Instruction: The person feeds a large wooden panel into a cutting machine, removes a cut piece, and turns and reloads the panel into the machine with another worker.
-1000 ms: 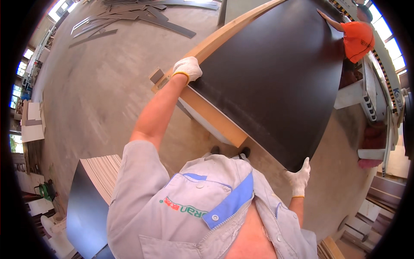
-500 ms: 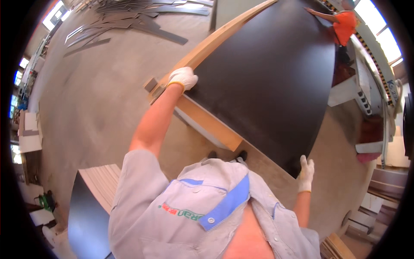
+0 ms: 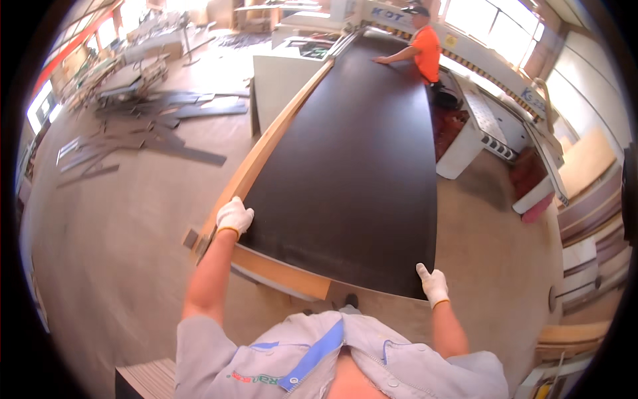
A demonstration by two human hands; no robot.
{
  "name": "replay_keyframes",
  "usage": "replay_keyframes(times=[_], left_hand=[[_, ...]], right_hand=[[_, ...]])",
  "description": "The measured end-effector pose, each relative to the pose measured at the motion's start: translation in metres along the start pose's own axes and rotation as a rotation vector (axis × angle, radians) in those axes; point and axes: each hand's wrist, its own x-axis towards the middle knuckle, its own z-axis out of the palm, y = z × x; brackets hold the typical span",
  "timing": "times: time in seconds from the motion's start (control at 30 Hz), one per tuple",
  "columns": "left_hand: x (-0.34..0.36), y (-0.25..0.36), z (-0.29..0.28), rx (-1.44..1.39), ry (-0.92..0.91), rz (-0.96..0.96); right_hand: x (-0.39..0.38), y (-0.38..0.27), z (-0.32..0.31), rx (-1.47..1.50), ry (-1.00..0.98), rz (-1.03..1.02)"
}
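A large dark brown panel (image 3: 359,166) stretches away from me, lying over a light wooden board (image 3: 266,149). My left hand (image 3: 234,216), in a white glove, grips the panel's near left corner. My right hand (image 3: 432,284), also gloved, holds the near right corner at its edge. At the far end a co-worker in an orange shirt (image 3: 425,50) has a hand on the panel.
A white machine (image 3: 492,126) runs along the right of the panel, with a white cabinet (image 3: 279,80) at its far left. Dark offcut strips (image 3: 166,126) litter the floor at the left. Stacked boards (image 3: 153,379) lie near my lower left, more boards (image 3: 585,166) at the right.
The view has tipped up, so the panel's full length and the co-worker now show. Both hands stay on the near corners; the panel now appears flatter and farther forward.
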Motion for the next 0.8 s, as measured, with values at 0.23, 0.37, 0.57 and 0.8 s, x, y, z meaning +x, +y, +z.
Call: replay_keyframes(times=[0.23, 0.37, 0.57, 0.8], left_hand=[[0.018, 0.007, 0.078, -0.262, 0.487, 0.017], [0.015, -0.001, 0.084, -0.280, 0.552, 0.013], [0.004, 0.022, 0.059, -0.271, 0.423, -0.138], [-0.004, 0.023, 0.050, -0.146, 0.393, -0.107]], right_hand=[[0.005, -0.011, 0.016, 0.147, 0.209, 0.067], [-0.019, -0.034, 0.000, 0.348, 0.187, 0.078], [-0.001, -0.015, 0.011, 0.274, 0.290, 0.053], [0.013, 0.006, 0.012, 0.337, 0.242, 0.025]])
